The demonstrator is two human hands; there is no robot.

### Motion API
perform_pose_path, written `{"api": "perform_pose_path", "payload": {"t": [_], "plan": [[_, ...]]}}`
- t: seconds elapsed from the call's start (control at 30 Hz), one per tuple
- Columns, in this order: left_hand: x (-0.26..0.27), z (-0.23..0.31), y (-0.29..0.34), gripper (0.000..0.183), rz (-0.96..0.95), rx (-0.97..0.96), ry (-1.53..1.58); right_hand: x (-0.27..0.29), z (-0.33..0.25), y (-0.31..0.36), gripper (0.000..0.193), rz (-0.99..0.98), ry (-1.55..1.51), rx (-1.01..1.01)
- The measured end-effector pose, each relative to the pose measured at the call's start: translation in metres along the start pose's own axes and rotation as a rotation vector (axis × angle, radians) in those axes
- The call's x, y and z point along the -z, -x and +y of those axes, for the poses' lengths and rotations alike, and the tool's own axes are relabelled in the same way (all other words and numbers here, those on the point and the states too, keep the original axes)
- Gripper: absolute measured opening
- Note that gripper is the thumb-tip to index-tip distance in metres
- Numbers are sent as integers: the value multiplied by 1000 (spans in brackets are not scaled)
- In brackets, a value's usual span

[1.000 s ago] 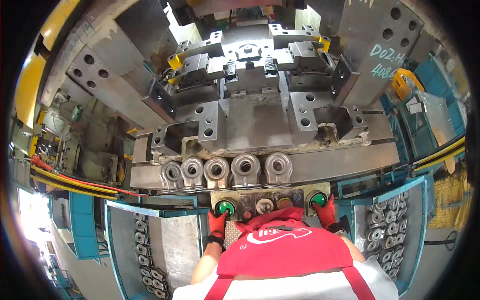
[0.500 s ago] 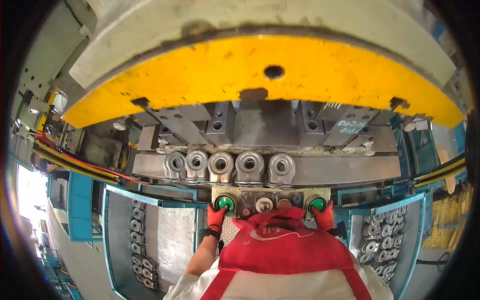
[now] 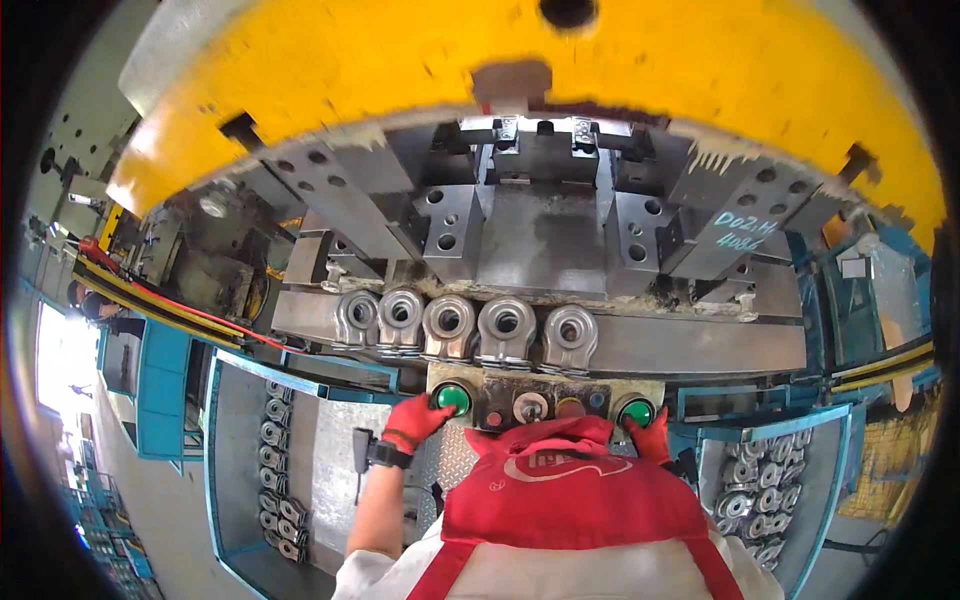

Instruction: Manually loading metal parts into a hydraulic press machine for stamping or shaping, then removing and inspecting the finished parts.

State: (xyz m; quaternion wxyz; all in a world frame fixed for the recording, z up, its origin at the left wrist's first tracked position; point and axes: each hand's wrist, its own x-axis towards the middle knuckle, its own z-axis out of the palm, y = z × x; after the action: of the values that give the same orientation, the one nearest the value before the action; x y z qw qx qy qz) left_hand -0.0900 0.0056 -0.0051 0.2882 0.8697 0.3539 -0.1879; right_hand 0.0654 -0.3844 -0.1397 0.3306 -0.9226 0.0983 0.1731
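My left hand (image 3: 414, 421), in a red glove, sits at the left rim of a green push button (image 3: 452, 401), its fingertips close to the edge and nothing in its grasp. At the other end of the control panel (image 3: 477, 385), my right hand (image 3: 650, 436), also red-gloved, has fingers apart around the second green button (image 3: 636, 412), and it holds nothing. Beyond the panel, ring-shaped metal brackets (image 3: 449, 320) stand in several stacks along the steel ledge (image 3: 690, 342). Behind them the press die (image 3: 548, 235) lies beneath the yellow press ram (image 3: 380, 75).
A blue-framed bin (image 3: 213, 470) on the left holds a column of brackets (image 3: 270, 455). Another bin (image 3: 838, 480) on the right contains more brackets (image 3: 765, 500). A yellow-black rail and red hose (image 3: 185, 315) run along the left side.
The yellow ram has risen, revealing more of the die and the gap behind it. My left hand has slid left off its button, while my right hand stays at its own.
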Motion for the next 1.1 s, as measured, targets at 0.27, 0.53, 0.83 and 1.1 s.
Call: {"api": "perform_pose_path", "payload": {"t": [0.27,0.53,0.83,1.1], "plan": [[123,193,-55,59,611,-909,370,-3,10,-6,109,-17,-37,25],[171,350,-233,100,722,-346,-145,-12,19,7,94,88,-261,-1],[209,379,-312,104,563,-227,31,-25,38,26,78,190,-628,-193],[175,266,-152,100,672,-886,42,16,46,11,59,394,-782,-46]]}}
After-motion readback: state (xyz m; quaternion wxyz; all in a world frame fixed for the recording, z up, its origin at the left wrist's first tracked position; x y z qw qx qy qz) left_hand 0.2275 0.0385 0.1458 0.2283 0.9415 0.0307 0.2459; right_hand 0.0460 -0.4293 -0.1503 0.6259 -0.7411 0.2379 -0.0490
